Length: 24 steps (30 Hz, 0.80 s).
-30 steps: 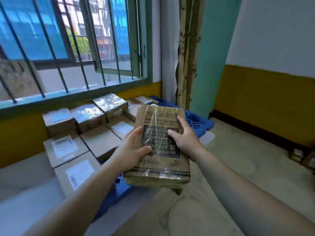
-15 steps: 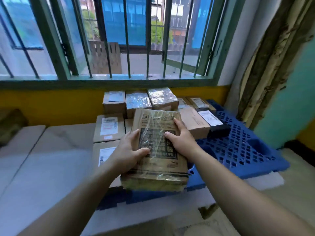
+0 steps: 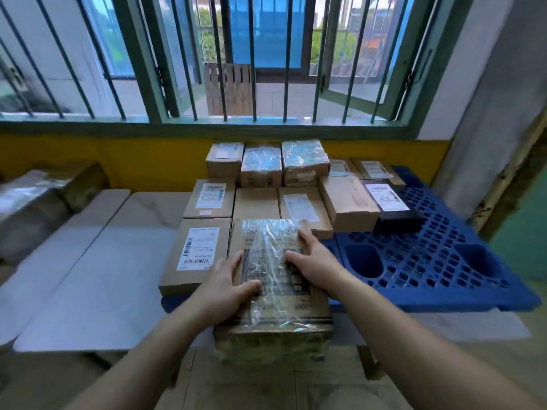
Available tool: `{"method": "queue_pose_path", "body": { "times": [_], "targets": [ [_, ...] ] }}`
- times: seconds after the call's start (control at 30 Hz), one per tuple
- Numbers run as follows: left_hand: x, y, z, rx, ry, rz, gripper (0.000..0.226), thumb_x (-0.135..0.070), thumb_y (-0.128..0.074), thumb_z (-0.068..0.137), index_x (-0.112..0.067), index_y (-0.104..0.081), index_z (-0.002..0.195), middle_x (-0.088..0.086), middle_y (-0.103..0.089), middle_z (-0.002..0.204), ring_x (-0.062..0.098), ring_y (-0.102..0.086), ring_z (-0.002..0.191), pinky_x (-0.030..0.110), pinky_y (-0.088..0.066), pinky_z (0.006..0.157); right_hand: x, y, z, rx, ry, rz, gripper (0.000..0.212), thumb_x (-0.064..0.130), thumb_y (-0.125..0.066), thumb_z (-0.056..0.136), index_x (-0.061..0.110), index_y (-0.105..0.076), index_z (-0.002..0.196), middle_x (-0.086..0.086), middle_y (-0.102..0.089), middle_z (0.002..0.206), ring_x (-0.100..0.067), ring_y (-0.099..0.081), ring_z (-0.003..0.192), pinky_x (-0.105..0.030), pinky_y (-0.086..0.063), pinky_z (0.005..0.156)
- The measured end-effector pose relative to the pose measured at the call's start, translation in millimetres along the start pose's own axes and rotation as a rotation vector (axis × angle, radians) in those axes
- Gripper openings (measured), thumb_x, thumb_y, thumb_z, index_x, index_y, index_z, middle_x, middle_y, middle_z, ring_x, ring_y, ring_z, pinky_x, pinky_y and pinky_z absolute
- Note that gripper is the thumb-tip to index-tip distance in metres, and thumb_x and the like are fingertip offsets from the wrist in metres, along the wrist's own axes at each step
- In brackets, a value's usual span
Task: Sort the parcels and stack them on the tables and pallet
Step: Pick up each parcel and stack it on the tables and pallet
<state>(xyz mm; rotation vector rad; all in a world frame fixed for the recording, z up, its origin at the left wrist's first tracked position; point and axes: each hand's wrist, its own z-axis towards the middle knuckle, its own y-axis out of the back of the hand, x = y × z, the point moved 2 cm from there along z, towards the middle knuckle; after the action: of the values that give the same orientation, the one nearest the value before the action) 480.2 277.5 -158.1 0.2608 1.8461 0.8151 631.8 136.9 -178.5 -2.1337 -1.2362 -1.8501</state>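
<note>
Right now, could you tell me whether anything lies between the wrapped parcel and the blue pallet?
Nothing visible does. Left hand and right hand hold the plastic-wrapped parcel over the blue pallet, beside the barcode-labelled box; the parcel hides the spot beneath.

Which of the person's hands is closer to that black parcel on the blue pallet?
Right. The right hand holds the right edge of the wrapped parcel, toward the black parcel; the left hand holds its left edge, farther off.

Left hand point(image 3: 228, 288), right hand point(image 3: 313, 261) bare; forearms bare up to frame edge.
</note>
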Motion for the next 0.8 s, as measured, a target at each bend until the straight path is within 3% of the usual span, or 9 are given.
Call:
{"method": "queue_pose_path", "body": {
  "times": [0.17, 0.27, 0.43, 0.5, 0.57, 0.63, 0.73, 0.8],
  "targets": [
    [12.5, 1.1, 7.5, 0.001, 0.021, 0.033, 0.079, -0.039, -0.063, 0.087, -0.026, -0.017, 0.15, 0.003, -0.025, 0.149, 0.019, -0.031, 0.133, 0.036, -0.027, 0.109, -2.2, -13.8, 2.3, -0.021, -0.011, -0.013, 0.076, 0.04, -0.065, 0.091, 0.035, -0.023, 0.154, -0.006, -0.043, 0.141, -0.021, -0.055, 0.112, -0.032, -0.049, 0.089],
    [20.4, 6.8, 18.1, -0.005, 0.032, 0.054, 0.081, -0.042, -0.062, 0.087, -0.027, -0.015, 0.151, 0.005, -0.019, 0.153, 0.021, -0.024, 0.139, 0.039, -0.023, 0.113, 6.8, -18.4, 9.6, -0.008, 0.01, -0.032, 0.075, 0.039, -0.062, 0.093, 0.033, -0.022, 0.155, -0.006, -0.04, 0.143, -0.019, -0.049, 0.109, -0.029, -0.043, 0.087],
    [28.2, 16.5, 35.6, -0.02, 0.009, 0.093, 0.079, -0.041, -0.06, 0.089, -0.024, -0.016, 0.152, 0.003, -0.017, 0.155, 0.019, -0.02, 0.142, 0.033, -0.017, 0.114, 16.0, -26.7, 25.9, -0.011, 0.013, -0.041, 0.076, 0.041, -0.063, 0.092, 0.034, -0.021, 0.155, -0.007, -0.039, 0.142, -0.022, -0.051, 0.109, -0.036, -0.05, 0.091],
    [33.0, 17.6, 41.7, -0.019, 0.013, 0.096, 0.079, -0.042, -0.06, 0.089, -0.025, -0.015, 0.152, 0.001, -0.014, 0.156, 0.018, -0.017, 0.143, 0.031, -0.016, 0.114, 18.0, -28.2, 30.8, -0.015, 0.02, -0.05, 0.074, 0.04, -0.062, 0.093, 0.033, -0.021, 0.155, -0.007, -0.037, 0.141, -0.021, -0.049, 0.105, -0.034, -0.047, 0.085],
    [35.8, 18.9, 45.4, -0.006, 0.011, 0.128, 0.079, -0.043, -0.06, 0.089, -0.026, -0.017, 0.152, 0.0, -0.017, 0.155, 0.018, -0.019, 0.142, 0.032, -0.017, 0.114, 19.0, -27.9, 33.0, -0.018, 0.02, -0.059, 0.073, 0.04, -0.061, 0.094, 0.033, -0.022, 0.155, -0.007, -0.035, 0.141, -0.02, -0.047, 0.103, -0.032, -0.043, 0.083],
    [37.7, 24.3, 48.0, 0.006, -0.015, 0.143, 0.072, -0.045, -0.058, 0.09, -0.026, -0.023, 0.15, -0.003, -0.029, 0.148, 0.017, -0.027, 0.138, 0.034, -0.023, 0.113, 19.6, -28.6, 31.4, -0.034, 0.025, -0.11, 0.072, 0.042, -0.059, 0.094, 0.032, -0.022, 0.155, -0.007, -0.031, 0.147, -0.024, -0.046, 0.115, -0.035, -0.043, 0.092],
    [42.9, 44.2, 54.9, -0.091, -0.022, 0.022, 0.056, -0.051, -0.037, 0.095, -0.024, -0.038, 0.143, -0.01, -0.041, 0.137, 0.013, -0.035, 0.132, 0.036, -0.027, 0.112, 28.6, -32.0, 25.8, -0.118, 0.137, -0.478, 0.067, 0.048, -0.049, 0.097, 0.033, -0.02, 0.155, -0.006, -0.009, 0.162, -0.029, -0.012, 0.147, -0.053, -0.022, 0.116],
    [67.9, 52.8, 69.7, -0.158, 0.06, 0.122, 0.073, -0.066, -0.014, 0.087, -0.025, -0.04, 0.14, -0.003, -0.04, 0.145, 0.022, -0.034, 0.134, 0.045, -0.024, 0.113, 37.1, -36.7, 26.4, -0.092, 0.194, -0.634, 0.067, 0.057, -0.042, 0.097, 0.037, -0.015, 0.155, -0.002, 0.005, 0.165, -0.027, 0.007, 0.151, -0.06, -0.006, 0.117]
  ]
}}
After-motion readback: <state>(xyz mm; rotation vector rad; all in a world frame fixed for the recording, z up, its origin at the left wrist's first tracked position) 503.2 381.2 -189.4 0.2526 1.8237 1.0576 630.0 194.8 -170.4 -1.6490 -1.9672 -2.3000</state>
